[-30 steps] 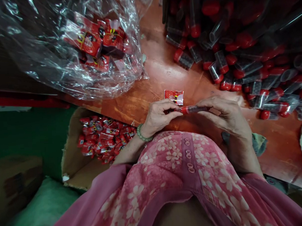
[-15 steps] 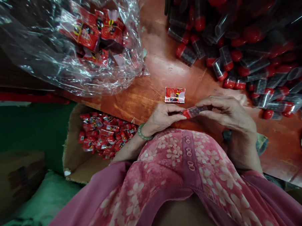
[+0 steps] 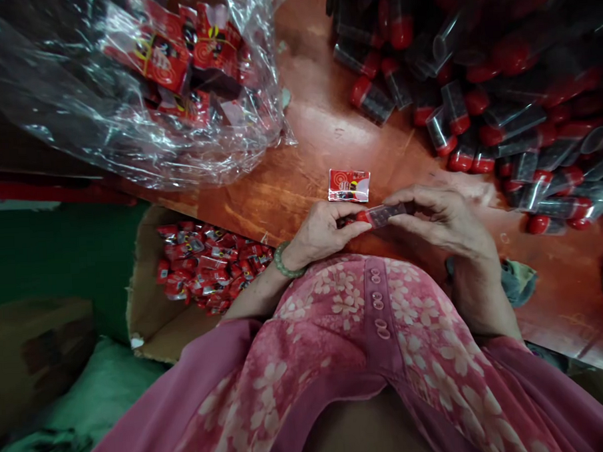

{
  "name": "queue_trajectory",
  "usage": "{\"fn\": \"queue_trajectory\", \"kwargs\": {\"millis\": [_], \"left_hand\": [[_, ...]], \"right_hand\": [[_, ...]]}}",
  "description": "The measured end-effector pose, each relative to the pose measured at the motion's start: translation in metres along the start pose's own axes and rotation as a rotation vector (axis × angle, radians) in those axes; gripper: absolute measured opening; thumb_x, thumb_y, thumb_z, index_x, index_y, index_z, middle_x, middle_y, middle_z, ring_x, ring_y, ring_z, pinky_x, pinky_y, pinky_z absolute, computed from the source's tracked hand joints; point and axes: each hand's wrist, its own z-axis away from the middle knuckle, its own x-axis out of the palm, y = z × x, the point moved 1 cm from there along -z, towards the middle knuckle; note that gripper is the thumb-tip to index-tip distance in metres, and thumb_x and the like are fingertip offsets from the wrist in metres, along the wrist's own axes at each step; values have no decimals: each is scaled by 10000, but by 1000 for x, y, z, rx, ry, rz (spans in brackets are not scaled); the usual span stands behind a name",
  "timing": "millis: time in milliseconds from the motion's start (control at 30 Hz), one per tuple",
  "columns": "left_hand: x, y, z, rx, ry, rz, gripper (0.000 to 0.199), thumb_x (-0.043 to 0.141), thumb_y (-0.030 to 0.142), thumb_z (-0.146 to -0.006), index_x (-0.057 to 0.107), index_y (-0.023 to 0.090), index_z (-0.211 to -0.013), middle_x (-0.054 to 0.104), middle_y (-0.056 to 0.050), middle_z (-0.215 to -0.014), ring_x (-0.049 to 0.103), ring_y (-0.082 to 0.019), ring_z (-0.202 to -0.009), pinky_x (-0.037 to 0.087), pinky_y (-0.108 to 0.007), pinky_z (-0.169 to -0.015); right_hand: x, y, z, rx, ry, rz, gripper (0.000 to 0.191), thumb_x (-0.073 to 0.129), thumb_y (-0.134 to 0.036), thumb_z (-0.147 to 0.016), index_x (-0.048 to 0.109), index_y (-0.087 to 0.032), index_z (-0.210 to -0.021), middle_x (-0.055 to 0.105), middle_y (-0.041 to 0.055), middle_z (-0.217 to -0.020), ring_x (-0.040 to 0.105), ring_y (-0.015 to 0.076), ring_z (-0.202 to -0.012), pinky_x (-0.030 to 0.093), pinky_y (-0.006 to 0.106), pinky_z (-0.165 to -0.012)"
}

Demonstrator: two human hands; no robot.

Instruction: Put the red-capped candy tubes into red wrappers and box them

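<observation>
A worn orange-brown wooden table (image 3: 308, 146) fills the middle of this dim room, and here's the action at its near edge! One slim clear plastic tube with a red end (image 3: 380, 216) is up between both hands, just above the near side. The left hand (image 3: 319, 232) pinches the red end between thumb and fingers; the right hand (image 3: 441, 220) grips the opposite end, its fingertips partly hiding it. Just beyond them lies a flat red printed card (image 3: 349, 186), touched by nobody.

How far along? Mid-batch, I'd judge: this one looks unfinished, and a big heap of loose red-capped clear tubes (image 3: 512, 140) on the far right suggests plenty left. Over on the near left, an open brown cardboard carton (image 3: 156, 332) holds many shiny red printed pieces (image 3: 208, 263), likely the finished ones, though I can't make out each. And far left, a crumpled clear plastic bag (image 3: 203, 157) holds red printed bundles (image 3: 162, 62), some banded in yellow.
</observation>
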Motion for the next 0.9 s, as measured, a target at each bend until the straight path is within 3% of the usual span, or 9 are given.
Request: {"fn": "queue_trajectory", "kwargs": {"millis": [300, 533, 700, 900], "left_hand": [[3, 4, -3, -7, -46, -81, 181, 695, 286, -831, 806, 165, -906, 753, -22, -756, 646, -134, -670, 499, -241, -650], [-4, 2, -6, -77, -18, 211, 388, 838, 358, -724, 776, 149, -1046, 803, -81, -969, 742, -184, -822, 590, -308, -804], [-9, 4, -7, -52, 20, 15, 182, 790, 316, -779, 809, 160, -870, 781, -36, -779, 682, -137, -676, 528, -245, -662], [1, 7, -10, -52, -34, -40, 141, 746, 272, -802, 824, 175, -868, 781, -14, -730, 665, -128, -621, 503, -232, -617]], "right_hand": [[-1, 2, -4, 21, -108, -22, 164, 693, -258, -897, 766, -214, -1037, 780, 19, -900, 694, 162, -779, 515, 279, -721], [0, 9, -4, 64, -5, -108, 206, 743, -378, -857, 768, -234, -1002, 783, 15, -903, 699, 180, -785, 553, 305, -730], [7, 8, -1, 32, 18, -78, 201, 725, -329, -880, 764, -219, -1043, 790, 27, -962, 709, 183, -822, 540, 298, -745], [3, 8, 2, 79, -67, -59, 192, 719, -328, -890, 773, -213, -1034, 788, 31, -935, 711, 184, -821, 541, 298, -752]]}}
